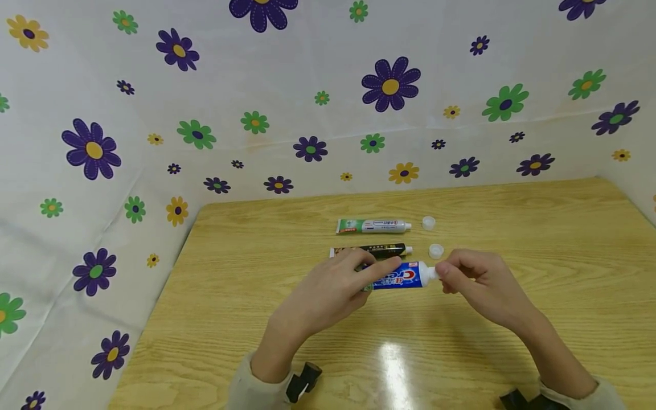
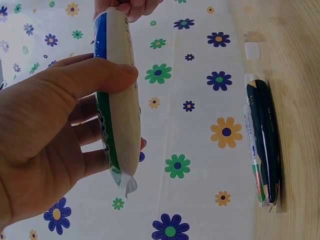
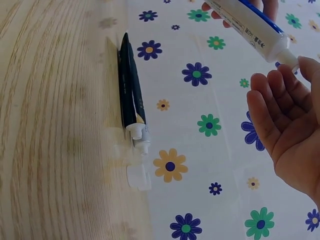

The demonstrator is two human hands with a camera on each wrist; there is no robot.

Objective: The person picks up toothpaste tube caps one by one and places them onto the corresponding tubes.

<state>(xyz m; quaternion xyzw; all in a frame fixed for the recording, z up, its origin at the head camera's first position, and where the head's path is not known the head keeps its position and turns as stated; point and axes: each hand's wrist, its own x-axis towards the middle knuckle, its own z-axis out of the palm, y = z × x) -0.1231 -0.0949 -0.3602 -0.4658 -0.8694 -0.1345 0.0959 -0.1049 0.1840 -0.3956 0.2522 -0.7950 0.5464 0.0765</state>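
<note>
My left hand (image 1: 328, 290) grips a blue, white and green toothpaste tube (image 1: 405, 275) around its body, thumb on one side and fingers on the other. The tube is held above the table, and its crimped tail (image 2: 125, 185) shows below the hand in the left wrist view. At the tube's white nozzle end (image 3: 286, 57), my right hand (image 1: 487, 287) pinches with thumb and index finger; the fingertips hide the very tip. Just behind the held tube lies a black toothpaste tube (image 1: 392, 250), partly covered by the left hand in the head view.
Farther back lies a green and white toothpaste tube (image 1: 381, 226), its uncapped nozzle pointing right. Two white caps stand to the right, a far cap (image 1: 429, 222) and a near cap (image 1: 436, 251). A flowered cloth (image 1: 287, 85) borders the wooden table (image 1: 230, 273) behind and at the sides.
</note>
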